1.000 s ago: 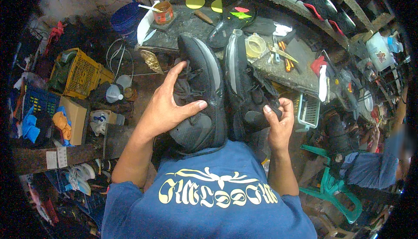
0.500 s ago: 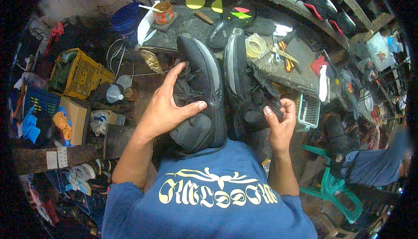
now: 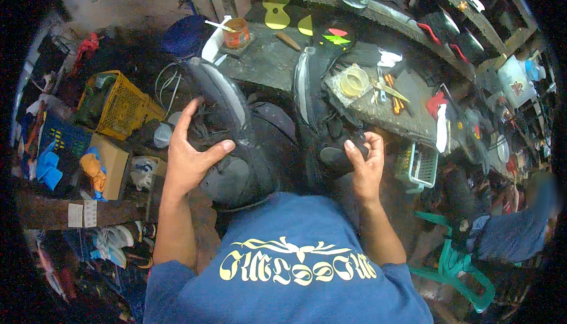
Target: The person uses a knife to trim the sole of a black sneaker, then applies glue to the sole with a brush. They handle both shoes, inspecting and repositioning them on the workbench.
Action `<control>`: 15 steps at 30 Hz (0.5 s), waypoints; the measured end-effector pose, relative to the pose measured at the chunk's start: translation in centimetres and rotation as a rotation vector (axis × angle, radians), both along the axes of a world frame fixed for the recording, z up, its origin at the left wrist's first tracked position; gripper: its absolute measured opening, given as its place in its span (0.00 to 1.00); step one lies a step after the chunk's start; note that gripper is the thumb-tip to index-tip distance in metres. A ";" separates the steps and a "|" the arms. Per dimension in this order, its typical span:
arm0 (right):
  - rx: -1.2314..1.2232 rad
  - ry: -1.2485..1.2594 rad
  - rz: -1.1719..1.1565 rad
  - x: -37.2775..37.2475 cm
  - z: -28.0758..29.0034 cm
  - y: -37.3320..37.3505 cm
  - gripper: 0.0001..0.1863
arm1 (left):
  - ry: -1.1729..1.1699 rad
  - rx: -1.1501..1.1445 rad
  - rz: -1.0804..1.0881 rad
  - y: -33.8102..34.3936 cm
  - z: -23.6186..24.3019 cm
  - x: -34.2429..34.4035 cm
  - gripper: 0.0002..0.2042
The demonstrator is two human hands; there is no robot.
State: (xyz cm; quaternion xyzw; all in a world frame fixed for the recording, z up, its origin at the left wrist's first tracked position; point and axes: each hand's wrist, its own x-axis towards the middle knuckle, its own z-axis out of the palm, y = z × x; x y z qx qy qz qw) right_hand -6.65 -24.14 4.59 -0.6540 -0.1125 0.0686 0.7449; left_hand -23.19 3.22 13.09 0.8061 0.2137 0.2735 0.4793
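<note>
My left hand point(image 3: 190, 155) is closed round a black sports shoe point(image 3: 245, 167). Its thumb lies across the shoe's side and its other fingers reach the laces. A light grey band runs along the toe half of that sole edge. The matching black shoe point(image 3: 305, 102) is in my right hand point(image 3: 367, 164), whose thumb and bent fingers pinch its dark upper near the heel. Both shoes point away from me, with a gap between them. Through the gap a dark rounded thing shows, which I cannot make out.
Beyond the shoes is a worn workbench point(image 3: 266, 57) with an orange tub point(image 3: 237, 33), a clear yellowish bowl point(image 3: 354, 80) and orange-handled tools. A yellow crate point(image 3: 124, 105) stands left. On the right are a pale green basket point(image 3: 417, 167), a green plastic chair point(image 3: 458, 274) and another person point(image 3: 511, 229).
The left shoe has moved left with my left hand, widening the gap between the shoes. The right shoe has shifted slightly left. Both hands keep hold.
</note>
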 end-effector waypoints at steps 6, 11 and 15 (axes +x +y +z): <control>-0.078 0.000 0.011 0.1 -0.5 0.2 0.18 | 0.058 0.000 0.040 0.9 -1.3 -1.7 0.44; -0.086 0.090 -0.015 0.9 -1.0 -1.4 0.21 | 0.021 -0.067 -0.003 1.3 -2.6 -0.2 0.43; 0.087 0.219 0.058 0.7 -1.5 -2.9 0.22 | 0.058 0.051 0.002 1.6 -3.3 0.8 0.43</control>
